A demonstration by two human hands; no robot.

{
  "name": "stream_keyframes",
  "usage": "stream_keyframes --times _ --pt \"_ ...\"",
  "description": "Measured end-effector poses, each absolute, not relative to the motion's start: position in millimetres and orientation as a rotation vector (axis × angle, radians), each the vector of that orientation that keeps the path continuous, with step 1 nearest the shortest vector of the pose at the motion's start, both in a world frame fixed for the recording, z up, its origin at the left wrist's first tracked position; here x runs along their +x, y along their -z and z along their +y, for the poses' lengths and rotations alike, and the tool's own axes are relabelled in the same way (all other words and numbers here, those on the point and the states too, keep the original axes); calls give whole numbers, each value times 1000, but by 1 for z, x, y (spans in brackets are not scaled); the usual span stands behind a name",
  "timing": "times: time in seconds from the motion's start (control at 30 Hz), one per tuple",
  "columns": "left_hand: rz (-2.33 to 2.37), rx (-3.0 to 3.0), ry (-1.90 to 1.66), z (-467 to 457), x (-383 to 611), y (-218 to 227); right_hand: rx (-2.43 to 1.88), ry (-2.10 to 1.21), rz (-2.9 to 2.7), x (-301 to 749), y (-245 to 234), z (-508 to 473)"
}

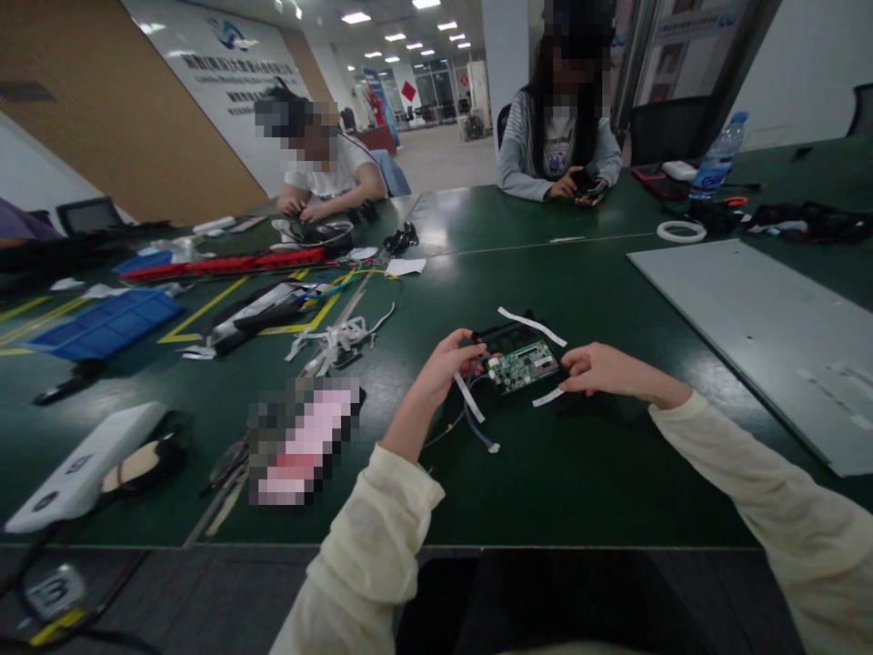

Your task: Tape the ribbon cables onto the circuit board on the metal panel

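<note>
A small green circuit board (524, 367) sits over a black casing (506, 337) on the dark green table (559, 473). My left hand (446, 366) pinches the board's left side, where a white ribbon strip (469, 398) and thin blue wires (477, 428) hang down. My right hand (604, 369) grips the board's right edge, fingers closed, next to a white tape strip (549, 397). Another white strip (532, 325) lies just behind the casing. Both sleeves are cream.
A grey panel (757, 327) lies to the right. At left are a blue tray (105, 323), red strips (225, 265), cables, white tape scraps (334, 337) and a white device (82, 468). Two people sit across the table. A water bottle (717, 156) and tape roll (681, 231) stand far right.
</note>
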State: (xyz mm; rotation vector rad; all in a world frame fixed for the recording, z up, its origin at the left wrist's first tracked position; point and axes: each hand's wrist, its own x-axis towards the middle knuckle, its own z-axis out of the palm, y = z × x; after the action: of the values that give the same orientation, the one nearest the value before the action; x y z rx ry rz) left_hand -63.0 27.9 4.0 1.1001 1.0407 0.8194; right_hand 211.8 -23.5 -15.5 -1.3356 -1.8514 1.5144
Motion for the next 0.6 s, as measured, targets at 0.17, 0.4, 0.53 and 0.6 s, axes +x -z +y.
stream_keyframes --times 0.17,0.4,0.53,0.6 --pt "1019 1086 -829 27 -63 -5 -1304 -1475 -1897 213 13 -23" --pt "999 1107 -836 29 -64 -2 -1297 -1535 -1860 224 12 -20" --pt "968 1087 -844 27 -64 -7 -1406 -1443 -1761 234 8 -16" --pt "961 1083 -859 26 -64 -9 -1450 -1362 -1680 244 6 -12"
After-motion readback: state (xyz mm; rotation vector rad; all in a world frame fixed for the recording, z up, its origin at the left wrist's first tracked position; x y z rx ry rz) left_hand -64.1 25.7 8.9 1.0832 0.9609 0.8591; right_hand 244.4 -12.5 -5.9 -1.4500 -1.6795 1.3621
